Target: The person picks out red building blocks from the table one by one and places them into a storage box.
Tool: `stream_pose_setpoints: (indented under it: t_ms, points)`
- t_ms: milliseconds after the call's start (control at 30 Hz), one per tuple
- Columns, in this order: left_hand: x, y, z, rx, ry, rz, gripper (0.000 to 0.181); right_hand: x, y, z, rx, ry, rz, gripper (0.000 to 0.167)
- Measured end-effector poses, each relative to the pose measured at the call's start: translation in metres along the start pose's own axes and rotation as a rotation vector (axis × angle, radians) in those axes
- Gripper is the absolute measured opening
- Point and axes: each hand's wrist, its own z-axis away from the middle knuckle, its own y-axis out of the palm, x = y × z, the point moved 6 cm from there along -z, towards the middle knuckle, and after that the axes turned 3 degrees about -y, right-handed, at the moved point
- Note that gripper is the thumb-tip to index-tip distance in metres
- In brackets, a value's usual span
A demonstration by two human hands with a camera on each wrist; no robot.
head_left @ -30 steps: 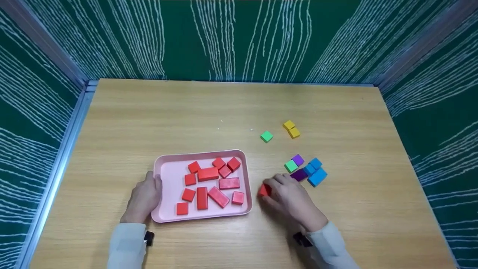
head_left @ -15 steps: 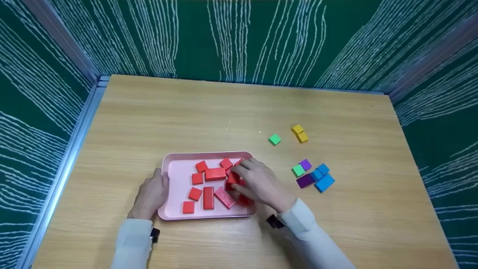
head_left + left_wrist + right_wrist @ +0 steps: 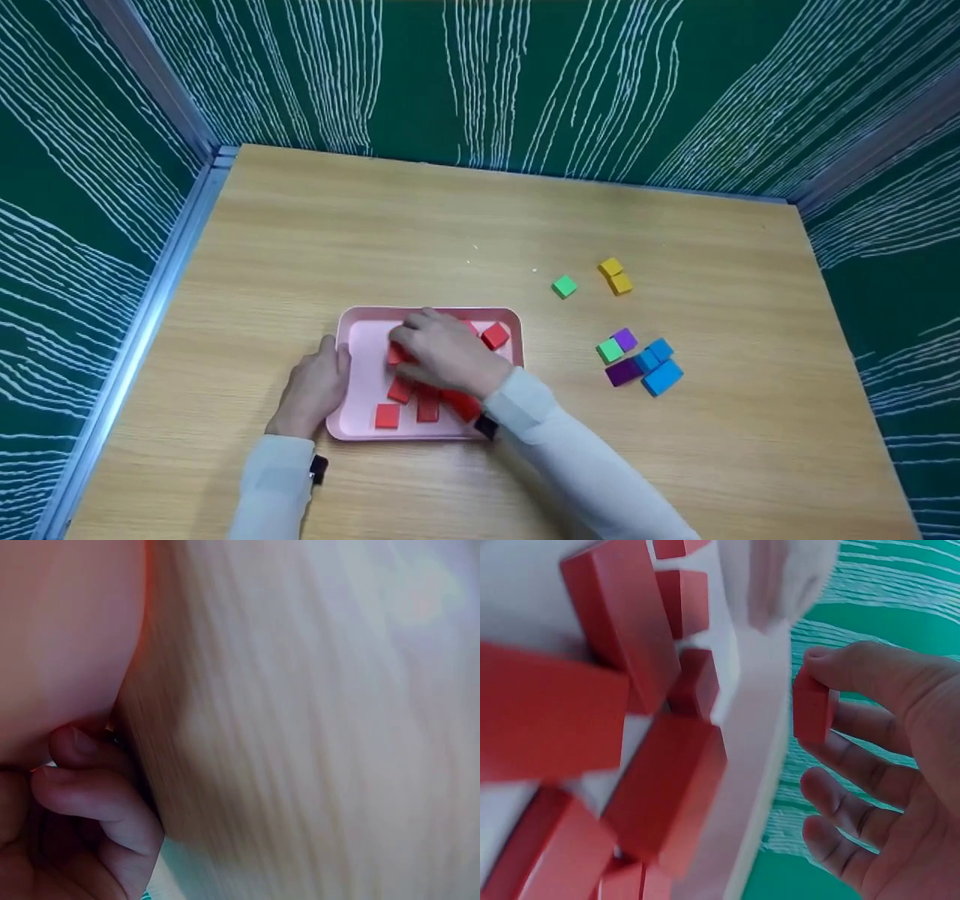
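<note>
A pink tray (image 3: 356, 375) with several red blocks (image 3: 387, 416) in it lies on the table. At its left edge my left hand (image 3: 309, 390) grips the rim; the left wrist view has curled fingers (image 3: 97, 799) against the tray's underside (image 3: 67, 637). My right hand (image 3: 450, 352) is over the tray and covers part of the blocks. Between its thumb and fingers it pinches a small red block (image 3: 812, 711), as the right wrist view shows. Below the hand in that view, longer red blocks (image 3: 667, 791) and smaller ones lie inside the tray wall.
Right of the tray lie a green cube (image 3: 610, 350), purple blocks (image 3: 624, 371) and blue blocks (image 3: 663, 378) in a cluster. Farther back are another green cube (image 3: 564, 286) and two yellow cubes (image 3: 616, 277). Green walls with white lines (image 3: 420, 90) border the table.
My right hand has carried the red block from the table right of the tray leftward over the tray. The left hand keeps its grip on the rim. The head view has shifted slightly.
</note>
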Motion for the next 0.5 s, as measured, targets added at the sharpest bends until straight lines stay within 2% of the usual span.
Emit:
stream_pose_setpoints:
  t_ms: [200,333,500]
  points:
    - [0.000,0.000,-0.001,-0.006,-0.001,-0.007,0.032,0.011,0.026,-0.027,0.092,-0.023,0.050,0.030]
    - [-0.001,0.000,-0.001,-0.009,0.001,-0.010,0.032,0.016,0.040,-0.034,0.132,-0.020,0.096,0.023]
    - [0.000,-0.001,0.000,-0.042,0.017,-0.011,0.032,0.019,0.050,-0.038,0.168,-0.006,0.116,0.026]
